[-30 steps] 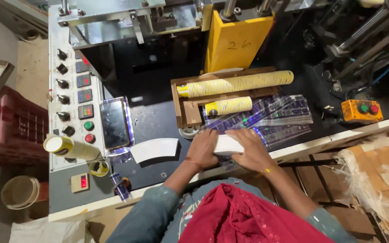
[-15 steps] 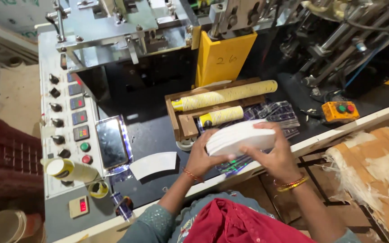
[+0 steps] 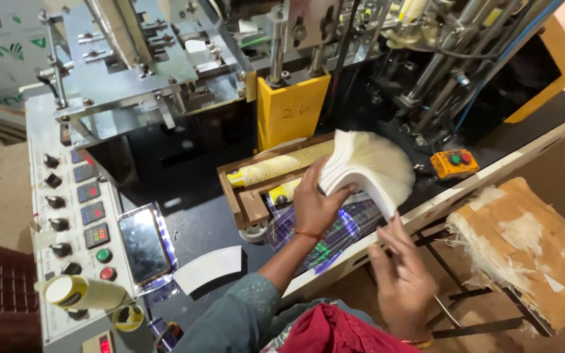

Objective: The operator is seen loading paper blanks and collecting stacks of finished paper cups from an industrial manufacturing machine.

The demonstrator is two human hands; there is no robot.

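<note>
The left hand [image 3: 315, 202] has its grip closed around one end of a thick stack of white paper blanks [image 3: 369, 167], thumb on the near face and fingers behind, holding the stack raised and tilted above the black desk [image 3: 191, 209] in front of the machine. The stack fans out at its far, curved edge. The right hand [image 3: 401, 281] hangs below and to the right of the stack, its grip open with fingers spread, holding nothing and not quite touching the paper. Under the stack lies a crinkled clear plastic wrapper [image 3: 325, 232], and just behind it a shallow wooden tray [image 3: 246, 196] holds two rows of nested yellow paper cups [image 3: 276, 168]. A single white blank [image 3: 209, 268] lies flat on the desk to the left, near a phone [image 3: 144, 245] resting beside the grey control panel [image 3: 73, 216]. A yellow guard [image 3: 292, 108] stands on the machine behind the tray.
</note>
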